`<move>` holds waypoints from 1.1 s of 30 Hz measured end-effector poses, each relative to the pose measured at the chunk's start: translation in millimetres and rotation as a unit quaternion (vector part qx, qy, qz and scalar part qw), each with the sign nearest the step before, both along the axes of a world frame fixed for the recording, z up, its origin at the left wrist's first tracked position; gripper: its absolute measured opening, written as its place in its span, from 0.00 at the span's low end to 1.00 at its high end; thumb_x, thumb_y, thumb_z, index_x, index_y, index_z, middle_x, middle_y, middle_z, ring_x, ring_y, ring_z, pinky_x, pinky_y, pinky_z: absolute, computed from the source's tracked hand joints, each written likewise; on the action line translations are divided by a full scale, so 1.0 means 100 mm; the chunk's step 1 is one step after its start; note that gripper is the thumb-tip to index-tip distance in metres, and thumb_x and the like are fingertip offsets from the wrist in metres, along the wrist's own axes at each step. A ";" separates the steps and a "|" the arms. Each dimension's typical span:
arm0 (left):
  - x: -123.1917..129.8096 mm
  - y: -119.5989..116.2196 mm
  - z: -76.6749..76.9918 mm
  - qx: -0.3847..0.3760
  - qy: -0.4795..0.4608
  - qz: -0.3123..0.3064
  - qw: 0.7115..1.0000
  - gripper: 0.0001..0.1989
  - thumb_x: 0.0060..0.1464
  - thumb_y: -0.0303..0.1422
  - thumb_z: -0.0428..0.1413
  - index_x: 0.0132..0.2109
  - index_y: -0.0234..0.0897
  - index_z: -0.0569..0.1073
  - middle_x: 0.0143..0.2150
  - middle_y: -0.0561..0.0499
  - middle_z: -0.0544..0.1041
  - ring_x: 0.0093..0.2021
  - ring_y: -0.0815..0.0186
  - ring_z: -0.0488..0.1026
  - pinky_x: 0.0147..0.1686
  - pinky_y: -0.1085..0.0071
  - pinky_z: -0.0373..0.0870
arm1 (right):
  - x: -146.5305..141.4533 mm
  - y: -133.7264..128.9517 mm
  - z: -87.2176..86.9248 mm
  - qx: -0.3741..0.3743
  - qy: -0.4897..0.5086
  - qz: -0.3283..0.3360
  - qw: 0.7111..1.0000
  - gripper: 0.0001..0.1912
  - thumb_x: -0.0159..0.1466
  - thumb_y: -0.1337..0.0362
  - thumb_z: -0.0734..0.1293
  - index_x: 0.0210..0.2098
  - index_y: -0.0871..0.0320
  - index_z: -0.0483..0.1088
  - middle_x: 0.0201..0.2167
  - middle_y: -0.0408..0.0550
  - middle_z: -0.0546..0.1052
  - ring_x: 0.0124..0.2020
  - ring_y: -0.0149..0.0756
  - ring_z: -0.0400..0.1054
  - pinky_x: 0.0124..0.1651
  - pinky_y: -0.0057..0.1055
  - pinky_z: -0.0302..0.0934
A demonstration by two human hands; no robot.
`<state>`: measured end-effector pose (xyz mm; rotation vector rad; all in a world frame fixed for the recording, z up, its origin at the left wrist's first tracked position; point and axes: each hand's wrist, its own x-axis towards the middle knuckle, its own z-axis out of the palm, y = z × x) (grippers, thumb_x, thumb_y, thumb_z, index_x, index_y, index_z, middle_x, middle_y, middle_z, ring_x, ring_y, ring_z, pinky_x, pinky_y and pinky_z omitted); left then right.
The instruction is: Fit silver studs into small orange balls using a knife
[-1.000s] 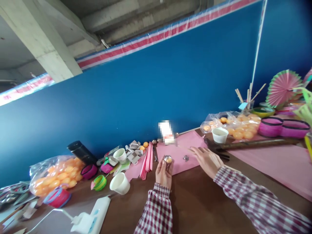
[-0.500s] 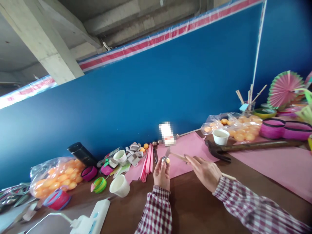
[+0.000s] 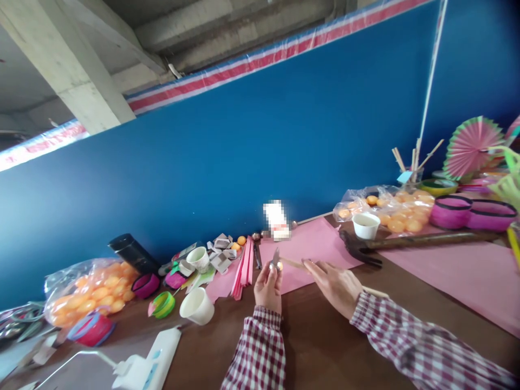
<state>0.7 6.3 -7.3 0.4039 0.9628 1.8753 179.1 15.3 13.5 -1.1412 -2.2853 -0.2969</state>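
Observation:
My left hand [image 3: 267, 290] pinches a small ball [image 3: 279, 266], partly orange and partly silvery, between its fingertips. My right hand [image 3: 337, 284] is wrapped round a thin wooden stick [image 3: 292, 263], whose far end reaches the ball; its rear end shows by the right wrist. A small grey pointed piece [image 3: 276, 254] stands up just above the left fingertips; which hand holds it is unclear. Behind both hands lies a pink paper sheet [image 3: 312, 244] on the brown table [image 3: 325, 346].
A hammer [image 3: 422, 241] and a small white cup [image 3: 366, 226] are at right, near bagged orange balls [image 3: 412, 208]. At left are a white cup [image 3: 197, 306], power strip [image 3: 162, 352], black bottle [image 3: 134, 253] and another bag of balls [image 3: 97, 290]. Folded pink strips [image 3: 242, 271] lie centre-left.
The grey pointed piece now stands more upright over the left fingertips. The stick's tip has dropped slightly nearer the ball. Both hands keep their grips, and the view has shifted a little.

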 end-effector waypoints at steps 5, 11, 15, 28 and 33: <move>0.01 -0.02 0.01 0.024 0.004 -0.028 0.999 0.12 0.45 0.27 0.57 0.40 0.34 0.71 0.38 0.46 0.75 0.36 0.69 0.74 0.38 0.75 0.70 | 0.02 0.02 0.02 -0.006 -0.001 -0.022 1.000 0.18 0.64 0.63 0.52 0.53 0.52 0.58 0.32 0.45 0.73 0.27 0.29 0.66 0.22 0.25 0.50; -0.01 -0.04 0.04 0.016 -0.017 -0.063 0.998 0.15 0.48 0.33 0.55 0.45 0.41 0.69 0.37 0.48 0.75 0.35 0.68 0.75 0.36 0.72 0.72 | 0.05 0.00 0.09 -0.031 0.002 -0.029 0.999 0.17 0.64 0.62 0.52 0.51 0.51 0.60 0.32 0.45 0.73 0.26 0.29 0.66 0.22 0.25 0.49; 0.00 -0.04 0.04 0.023 -0.028 -0.057 0.998 0.13 0.48 0.31 0.56 0.42 0.36 0.70 0.38 0.46 0.75 0.37 0.66 0.74 0.39 0.71 0.71 | 0.05 -0.03 0.12 -0.038 -0.008 -0.021 0.999 0.18 0.64 0.62 0.52 0.52 0.52 0.59 0.32 0.46 0.73 0.28 0.30 0.67 0.22 0.25 0.49; -0.01 0.01 -0.06 0.039 -0.004 -0.029 0.999 0.14 0.44 0.23 0.57 0.40 0.38 0.71 0.41 0.49 0.73 0.40 0.69 0.72 0.47 0.69 0.65 | 0.02 -0.02 0.07 -0.017 0.038 -0.035 0.999 0.18 0.64 0.63 0.51 0.52 0.52 0.59 0.33 0.46 0.74 0.27 0.29 0.67 0.24 0.24 0.52; 0.02 0.00 -0.05 0.037 0.003 -0.039 0.999 0.15 0.43 0.24 0.58 0.42 0.35 0.70 0.40 0.47 0.73 0.39 0.68 0.73 0.46 0.70 0.66 | 0.02 -0.04 0.05 -0.006 0.005 -0.011 1.000 0.19 0.63 0.65 0.53 0.54 0.50 0.58 0.33 0.44 0.74 0.24 0.27 0.66 0.21 0.24 0.50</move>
